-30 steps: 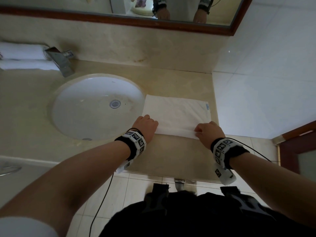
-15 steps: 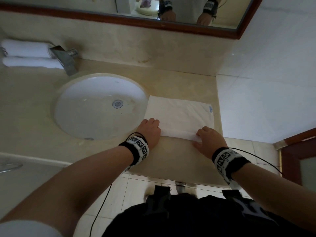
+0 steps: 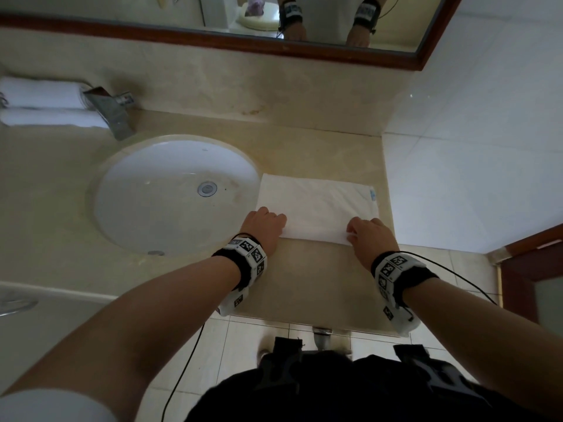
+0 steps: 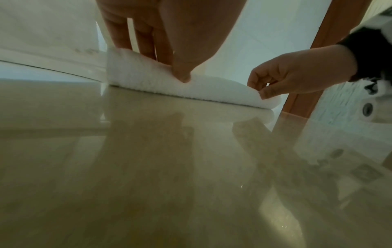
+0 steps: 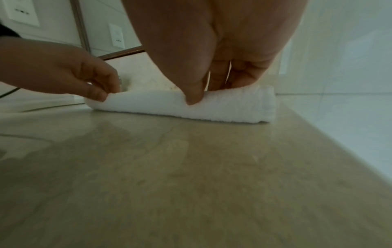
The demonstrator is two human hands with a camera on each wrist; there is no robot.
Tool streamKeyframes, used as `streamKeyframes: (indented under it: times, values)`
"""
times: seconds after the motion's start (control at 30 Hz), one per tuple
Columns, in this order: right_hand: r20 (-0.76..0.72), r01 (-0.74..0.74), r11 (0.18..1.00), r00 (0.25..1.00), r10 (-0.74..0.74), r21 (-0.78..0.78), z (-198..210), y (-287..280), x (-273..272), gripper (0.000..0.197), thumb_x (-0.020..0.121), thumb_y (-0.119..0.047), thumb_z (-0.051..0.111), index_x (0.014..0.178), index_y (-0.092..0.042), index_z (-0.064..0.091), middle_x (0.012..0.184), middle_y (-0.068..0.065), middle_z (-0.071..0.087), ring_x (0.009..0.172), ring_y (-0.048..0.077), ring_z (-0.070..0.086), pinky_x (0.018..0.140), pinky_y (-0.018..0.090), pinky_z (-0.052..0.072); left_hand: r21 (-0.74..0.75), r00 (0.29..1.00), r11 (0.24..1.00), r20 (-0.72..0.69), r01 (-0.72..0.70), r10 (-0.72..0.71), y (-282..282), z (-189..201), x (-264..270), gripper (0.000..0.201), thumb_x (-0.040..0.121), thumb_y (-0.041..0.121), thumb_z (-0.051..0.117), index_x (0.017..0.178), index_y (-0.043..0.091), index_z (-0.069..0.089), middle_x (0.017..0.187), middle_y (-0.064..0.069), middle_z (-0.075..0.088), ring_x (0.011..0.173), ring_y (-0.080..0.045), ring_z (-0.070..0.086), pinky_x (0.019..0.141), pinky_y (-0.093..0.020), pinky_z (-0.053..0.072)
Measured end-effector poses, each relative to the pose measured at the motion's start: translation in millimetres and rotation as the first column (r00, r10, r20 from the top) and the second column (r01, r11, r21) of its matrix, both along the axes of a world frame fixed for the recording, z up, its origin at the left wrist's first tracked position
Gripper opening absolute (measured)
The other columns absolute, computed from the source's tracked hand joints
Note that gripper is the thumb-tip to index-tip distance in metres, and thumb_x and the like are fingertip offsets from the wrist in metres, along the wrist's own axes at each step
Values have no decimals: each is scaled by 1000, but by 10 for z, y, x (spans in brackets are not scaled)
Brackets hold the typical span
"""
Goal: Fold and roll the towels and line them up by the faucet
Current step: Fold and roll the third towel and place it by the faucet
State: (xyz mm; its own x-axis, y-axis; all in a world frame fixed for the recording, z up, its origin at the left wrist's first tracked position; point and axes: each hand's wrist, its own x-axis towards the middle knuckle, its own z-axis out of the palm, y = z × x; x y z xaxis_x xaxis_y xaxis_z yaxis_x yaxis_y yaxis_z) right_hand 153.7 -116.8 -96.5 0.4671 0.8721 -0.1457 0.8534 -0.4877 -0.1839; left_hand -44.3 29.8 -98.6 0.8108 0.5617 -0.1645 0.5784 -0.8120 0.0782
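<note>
Bare countertop [image 3: 313, 269] below both wrists; tiled wall [image 3: 475, 184] close right; sink basin [image 3: 170, 193] left.

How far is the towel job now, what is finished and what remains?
Done: two rolled towels lie beside the faucet. In hand: the left hand and right hand pinch the folded towel at its near edge, starting the roll. Left: finish rolling, then place it by the faucet.

Beige polished marble countertop [image 3: 316, 287] w/ matching backsplash; white oval undermount sink [image 3: 170, 193] set in it, left of centre. Wood-framed wall mirror [image 3: 304, 53] above. Glossy white wall tiles [image 3: 475, 153] on the right, brown wooden door frame [image 3: 530, 242] beside them. Pale floor tiles [image 3: 237, 354] below. Light dim, soft.
</note>
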Motion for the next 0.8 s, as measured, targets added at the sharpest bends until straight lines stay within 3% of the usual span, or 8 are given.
streamKeyframes:
  times: [0.17,0.27,0.4,0.5,0.7,0.8]
  values:
    - [58,9,1000,998,-9,-3,5,64,42,23,95,-26,50,108,-20,68,109,5,60,107,26,47,90,34,43,89,1000,996,-18,-20,21,52,-15,83,23,91,10,44,105,11,62,112,-8,49,107,-26,42,83,-34,38]
    - [-11,23,999,1000,-23,-35,14,105,43,25,96,-23,47,114,-18,65,112,6,59,106,25,50,89,34,44,69,999,998,-42,-8,11,76,22,144,24,92,9,40,108,12,58,112,-7,53,109,-26,45,88,-36,38]
    - [-129,151,988,980,-152,-18,63,151,56,21,93,-22,53,114,-20,51,100,4,64,90,23,60,76,33,48,68,999,998,-44,-3,6,135,53,159,19,93,12,40,104,15,55,106,-5,60,105,-25,49,87,-35,37]
    - [-96,135,989,985,-140,-58,117,152,82,10,93,-25,52,98,-22,60,97,0,63,82,19,56,69,29,43,78,997,997,-77,27,-21,112,35,140,23,92,11,37,101,13,59,106,-6,60,105,-25,49,88,-35,36]
    - [-120,89,996,989,-91,-27,96,95,55,21,94,-27,49,96,-14,66,98,5,58,90,26,60,78,32,47,107,998,992,-37,64,-60,-8,-8,115,25,92,20,40,98,10,62,108,-6,59,105,-25,49,88,-36,36]
    - [-106,30,998,994,-35,-46,94,45,39,24,90,-36,56,103,-17,63,106,1,54,95,23,59,81,31,47,134,999,990,-25,49,-46,-19,-11,91,23,91,10,40,98,9,62,112,-8,55,106,-27,47,85,-36,37]
